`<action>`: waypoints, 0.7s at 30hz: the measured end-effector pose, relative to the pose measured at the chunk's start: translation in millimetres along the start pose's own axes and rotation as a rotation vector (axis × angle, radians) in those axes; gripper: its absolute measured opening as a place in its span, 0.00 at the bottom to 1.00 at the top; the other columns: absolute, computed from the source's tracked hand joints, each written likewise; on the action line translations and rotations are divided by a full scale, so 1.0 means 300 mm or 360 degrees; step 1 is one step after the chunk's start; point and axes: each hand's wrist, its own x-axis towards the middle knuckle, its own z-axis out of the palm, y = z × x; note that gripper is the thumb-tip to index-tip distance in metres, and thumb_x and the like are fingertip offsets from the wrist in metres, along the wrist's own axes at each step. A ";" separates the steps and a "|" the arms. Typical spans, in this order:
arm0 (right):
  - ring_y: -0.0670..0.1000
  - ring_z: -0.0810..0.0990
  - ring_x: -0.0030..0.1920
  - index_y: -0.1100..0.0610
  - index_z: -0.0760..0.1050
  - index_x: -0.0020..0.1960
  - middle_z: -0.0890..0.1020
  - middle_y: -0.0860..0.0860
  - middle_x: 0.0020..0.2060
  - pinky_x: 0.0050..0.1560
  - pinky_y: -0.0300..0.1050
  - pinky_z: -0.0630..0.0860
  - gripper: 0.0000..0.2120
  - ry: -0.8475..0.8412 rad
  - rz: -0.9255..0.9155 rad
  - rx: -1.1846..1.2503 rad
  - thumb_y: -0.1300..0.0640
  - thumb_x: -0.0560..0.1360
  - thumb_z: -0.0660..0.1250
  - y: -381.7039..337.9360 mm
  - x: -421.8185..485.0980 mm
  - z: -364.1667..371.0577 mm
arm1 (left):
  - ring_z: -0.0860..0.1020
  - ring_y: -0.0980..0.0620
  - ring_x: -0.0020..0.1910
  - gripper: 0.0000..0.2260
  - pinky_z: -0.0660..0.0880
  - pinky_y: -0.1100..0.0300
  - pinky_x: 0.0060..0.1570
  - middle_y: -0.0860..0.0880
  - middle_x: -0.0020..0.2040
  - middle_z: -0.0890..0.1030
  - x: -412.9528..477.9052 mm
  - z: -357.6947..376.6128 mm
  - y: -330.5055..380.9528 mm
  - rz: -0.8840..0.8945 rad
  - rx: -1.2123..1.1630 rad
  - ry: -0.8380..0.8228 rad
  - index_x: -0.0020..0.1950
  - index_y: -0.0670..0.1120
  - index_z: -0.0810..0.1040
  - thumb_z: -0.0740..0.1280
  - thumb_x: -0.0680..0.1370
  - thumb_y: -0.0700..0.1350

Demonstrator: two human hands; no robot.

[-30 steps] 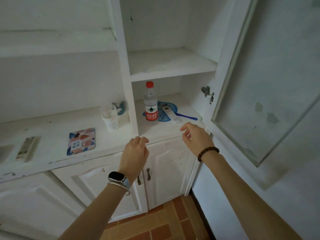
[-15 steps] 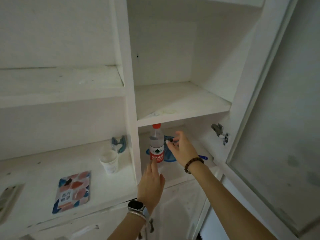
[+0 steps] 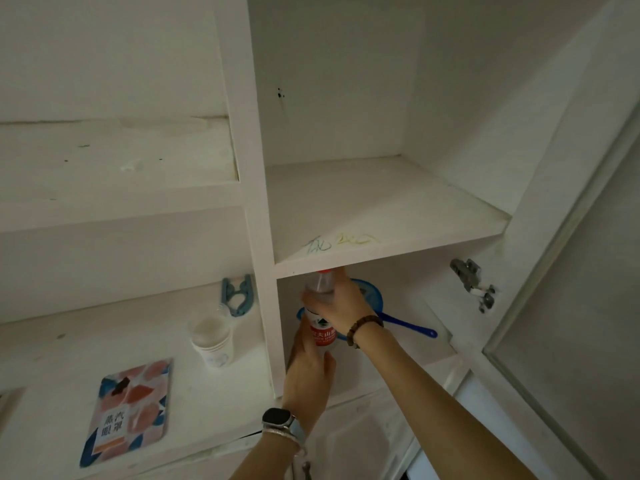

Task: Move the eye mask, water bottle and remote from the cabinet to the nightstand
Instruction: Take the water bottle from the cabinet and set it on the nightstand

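Note:
The water bottle (image 3: pixel 323 336), clear with a red label and red cap, stands in the lower right cabinet compartment. My right hand (image 3: pixel 346 304) grips its upper part just below the cap. My left hand (image 3: pixel 308 374) holds its base, thumb on the right side. The eye mask packet (image 3: pixel 130 408), flat with a blue and peach pattern, lies on the open counter to the left. The remote is hidden behind my right hand.
A blue hand fan (image 3: pixel 410 326) lies behind the bottle. A stack of paper cups (image 3: pixel 212 341) and a blue clip (image 3: pixel 237 294) sit on the counter. The shelf (image 3: pixel 381 209) hangs low over the bottle's cap. The cabinet door (image 3: pixel 571 306) stands open at right.
Both hands have reached forward into the compartment and taken hold of the bottle. The view has tilted up and come closer to the cabinet.

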 end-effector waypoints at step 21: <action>0.48 0.81 0.38 0.50 0.70 0.51 0.80 0.47 0.39 0.37 0.51 0.83 0.22 0.0383 -0.0012 0.0051 0.42 0.64 0.73 0.043 -0.090 0.011 | 0.65 0.52 0.71 0.32 0.61 0.63 0.69 0.47 0.74 0.63 -0.117 -0.024 -0.005 0.0153 0.0060 -0.0126 0.77 0.46 0.51 0.62 0.76 0.39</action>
